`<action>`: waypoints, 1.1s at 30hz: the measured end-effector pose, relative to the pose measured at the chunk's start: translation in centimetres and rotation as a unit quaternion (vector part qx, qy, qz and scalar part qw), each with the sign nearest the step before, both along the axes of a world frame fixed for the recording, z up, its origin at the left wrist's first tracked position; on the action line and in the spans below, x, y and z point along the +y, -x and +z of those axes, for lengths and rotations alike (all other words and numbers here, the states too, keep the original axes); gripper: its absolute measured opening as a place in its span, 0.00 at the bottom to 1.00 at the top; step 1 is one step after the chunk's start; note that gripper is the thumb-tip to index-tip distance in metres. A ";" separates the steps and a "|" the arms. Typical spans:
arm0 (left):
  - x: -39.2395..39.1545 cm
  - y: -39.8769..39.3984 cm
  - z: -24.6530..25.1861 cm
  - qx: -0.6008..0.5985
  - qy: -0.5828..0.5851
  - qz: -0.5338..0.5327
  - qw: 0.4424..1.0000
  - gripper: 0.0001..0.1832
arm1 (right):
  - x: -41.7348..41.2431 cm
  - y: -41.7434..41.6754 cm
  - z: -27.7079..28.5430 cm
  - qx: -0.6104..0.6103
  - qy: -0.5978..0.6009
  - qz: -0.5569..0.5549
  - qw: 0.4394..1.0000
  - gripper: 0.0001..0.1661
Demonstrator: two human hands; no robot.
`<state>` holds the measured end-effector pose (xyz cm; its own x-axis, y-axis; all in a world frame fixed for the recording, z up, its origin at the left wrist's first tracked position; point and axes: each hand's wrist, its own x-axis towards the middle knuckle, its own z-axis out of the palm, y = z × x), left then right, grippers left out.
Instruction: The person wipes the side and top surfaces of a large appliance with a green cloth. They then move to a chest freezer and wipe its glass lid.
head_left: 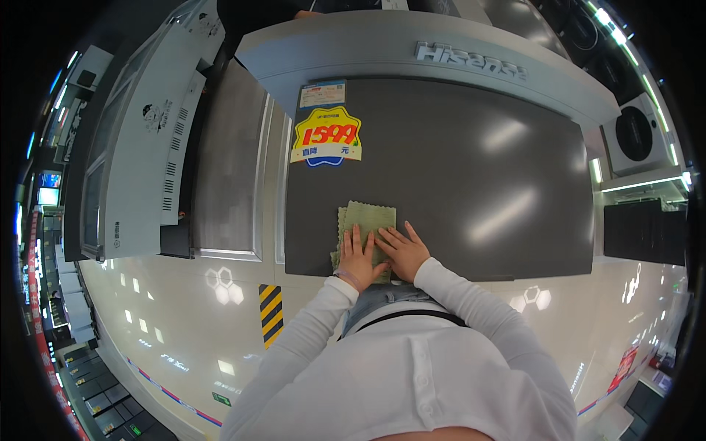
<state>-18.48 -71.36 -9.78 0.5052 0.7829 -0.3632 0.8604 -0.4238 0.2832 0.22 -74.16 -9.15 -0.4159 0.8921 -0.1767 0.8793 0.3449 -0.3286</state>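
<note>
A folded pale green cloth (372,214) with scalloped edges lies near the front edge of a dark grey, glossy flat top (430,182). My left hand (357,262) rests palm down on the cloth, fingers slightly spread and pointing away from me. Beside it my right hand (405,253) lies flat, angled to the left. Its fingers reach over the cloth's right side, while its thumb side faces my left hand. Neither hand's fingers are curled around the cloth. Left of centre on the top are a yellow price sign (326,132) and a small printed label (322,95).
A raised grey panel with a Hisense sign (471,60) borders the far edge. At the left stands a large white cabinet (135,138) beside a grey wood-look surface (229,160). A front-loading washing machine (634,135) is at the right. Black-yellow tape (271,314) marks the floor. Another person's dark sleeve (253,16) shows at top.
</note>
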 end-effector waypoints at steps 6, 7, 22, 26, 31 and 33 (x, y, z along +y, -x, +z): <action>4.4 -2.3 -0.3 -0.005 0.007 -0.029 1.000 0.47 | 3.2 -1.5 -0.6 -0.053 0.001 -0.028 0.998 0.33; 5.4 -2.8 -0.6 -0.007 0.003 -0.031 0.999 0.46 | 4.0 -1.8 -0.7 -0.054 -0.001 -0.037 0.998 0.32; 20.2 -13.3 -1.3 0.013 -0.018 -0.003 1.000 0.40 | 18.2 -7.2 -2.9 -0.125 -0.057 -0.133 0.982 0.41; 23.9 -14.4 -1.4 0.012 -0.029 0.017 0.999 0.40 | 22.7 -7.5 -1.3 -0.167 -0.019 -0.127 0.978 0.44; 28.9 -16.0 -2.2 0.009 -0.040 0.044 0.998 0.36 | 27.7 -8.5 -2.0 -0.205 -0.013 -0.125 0.971 0.45; 30.7 -16.5 -1.5 0.020 -0.023 0.054 0.998 0.35 | 29.5 -8.8 -1.5 -0.186 -0.005 -0.121 0.975 0.43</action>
